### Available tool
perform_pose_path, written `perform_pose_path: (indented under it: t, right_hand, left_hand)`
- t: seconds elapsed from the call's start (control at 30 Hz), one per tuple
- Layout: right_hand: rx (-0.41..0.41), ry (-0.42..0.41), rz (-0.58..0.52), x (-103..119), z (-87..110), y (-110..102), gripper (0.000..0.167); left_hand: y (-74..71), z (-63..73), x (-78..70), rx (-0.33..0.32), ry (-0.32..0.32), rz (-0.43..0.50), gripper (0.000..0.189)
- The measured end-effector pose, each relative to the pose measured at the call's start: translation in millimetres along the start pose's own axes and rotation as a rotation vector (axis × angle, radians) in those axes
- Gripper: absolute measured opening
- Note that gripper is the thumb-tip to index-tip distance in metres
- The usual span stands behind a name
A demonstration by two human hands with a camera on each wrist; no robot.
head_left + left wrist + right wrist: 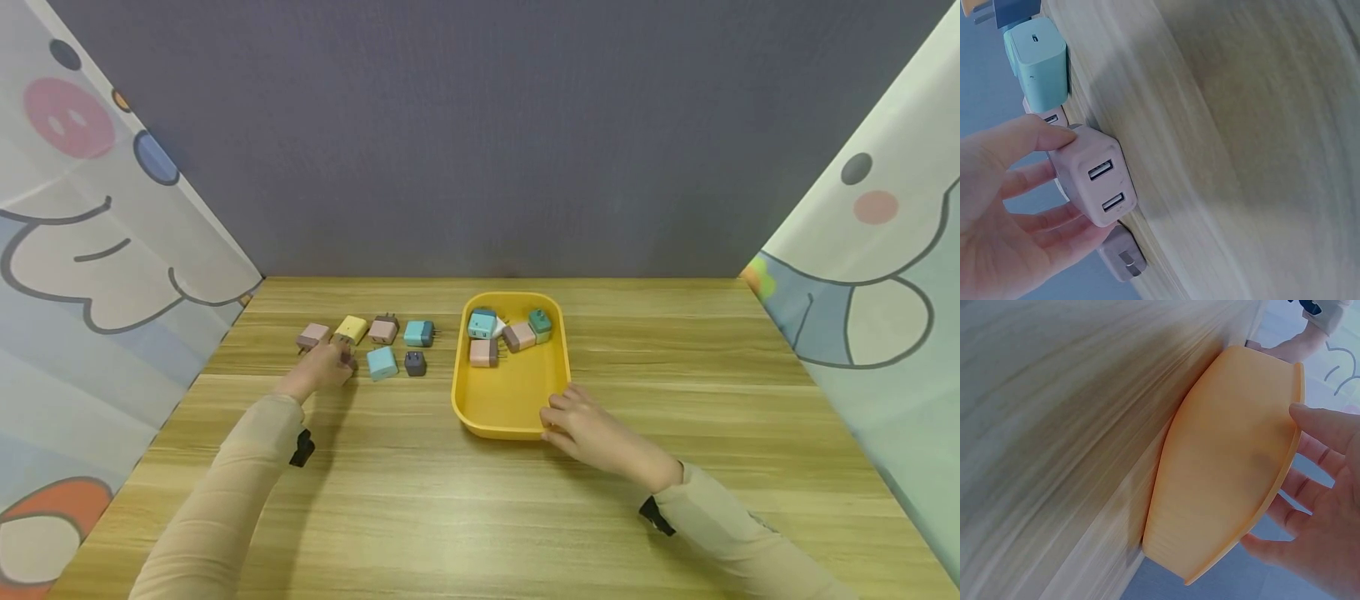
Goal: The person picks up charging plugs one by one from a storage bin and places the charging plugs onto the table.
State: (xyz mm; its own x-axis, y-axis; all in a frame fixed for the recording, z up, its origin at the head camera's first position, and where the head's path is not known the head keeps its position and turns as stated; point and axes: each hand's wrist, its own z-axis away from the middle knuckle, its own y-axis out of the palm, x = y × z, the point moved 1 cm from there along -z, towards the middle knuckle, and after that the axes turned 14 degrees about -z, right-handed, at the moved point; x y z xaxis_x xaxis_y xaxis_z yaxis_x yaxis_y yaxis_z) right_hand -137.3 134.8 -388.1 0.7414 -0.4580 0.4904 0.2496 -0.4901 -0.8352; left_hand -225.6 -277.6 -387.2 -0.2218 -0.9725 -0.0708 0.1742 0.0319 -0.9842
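Note:
My left hand grips a pink charger plug between thumb and fingers; its two USB slots face the left wrist camera. Around that hand lie a mauve-pink charger, a yellow charger and a light-blue charger. To the right, my right hand holds the near right corner of a yellow tray. In the right wrist view the thumb lies on the outside of the tray's rim, with the other fingers over its inner side.
Several chargers sit at the tray's far end, among them a green charger and a pink charger. Between tray and left hand are a blue charger, a dark charger and a pink-brown charger. A grey panel stands behind the table.

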Motion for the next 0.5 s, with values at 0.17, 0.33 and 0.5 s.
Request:
perform_pose_path:
  t: [0.17, 0.33, 0.5]
  right_hand:
    - [-0.020, -0.026, 0.010, -0.4, -0.1, 1.3, 0.011]
    - [-0.021, -0.025, 0.008, -0.2, 0.1, 1.3, 0.011]
    - [-0.019, -0.025, 0.008, -0.8, 0.0, 1.2, 0.011]
  left_hand:
    - [-0.4, 0.5, -2.7, 0.027, 0.000, -0.008, 0.037]
    - [3.0, -1.9, 1.9, 0.011, 0.011, 0.007, 0.038]
    - [6.2, -3.4, 6.2, -0.030, 0.036, 0.005, 0.038]
